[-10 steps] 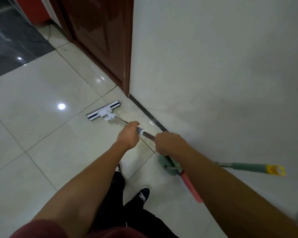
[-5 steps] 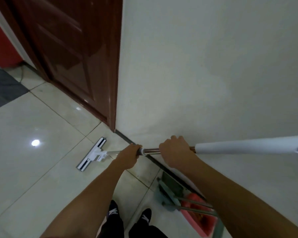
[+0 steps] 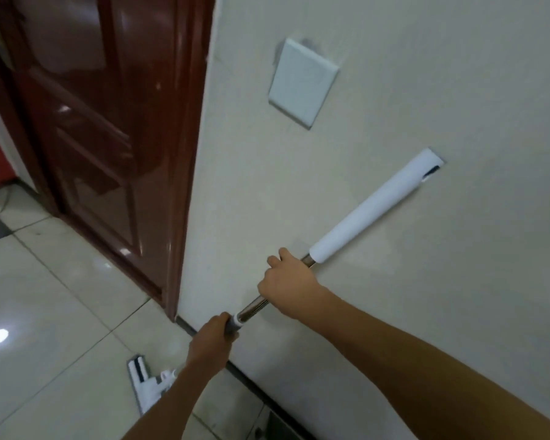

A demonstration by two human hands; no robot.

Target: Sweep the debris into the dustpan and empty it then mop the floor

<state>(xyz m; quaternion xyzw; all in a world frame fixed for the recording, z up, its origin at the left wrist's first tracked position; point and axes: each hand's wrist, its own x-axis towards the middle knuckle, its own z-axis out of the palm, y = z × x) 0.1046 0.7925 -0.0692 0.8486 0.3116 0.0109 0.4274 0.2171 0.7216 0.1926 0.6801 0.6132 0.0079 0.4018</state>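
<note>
You hold the mop with both hands, beside the wall.

The wall and red-brown door rise ahead. The mop slants from its white grip near the wall down to its flat head on the tiled floor. Your right hand is closed round the metal shaft, your left hand closed lower.

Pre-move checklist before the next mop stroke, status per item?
1. Left hand closed on the mop pole: ok.
2. Right hand closed on the pole, higher up: ok.
3. Mop head on the tile floor: ok, partly hidden by the forearm.
4. White handle end clear of the wall: cannot tell, very close.
5. Debris left on the floor: cannot tell.
</note>
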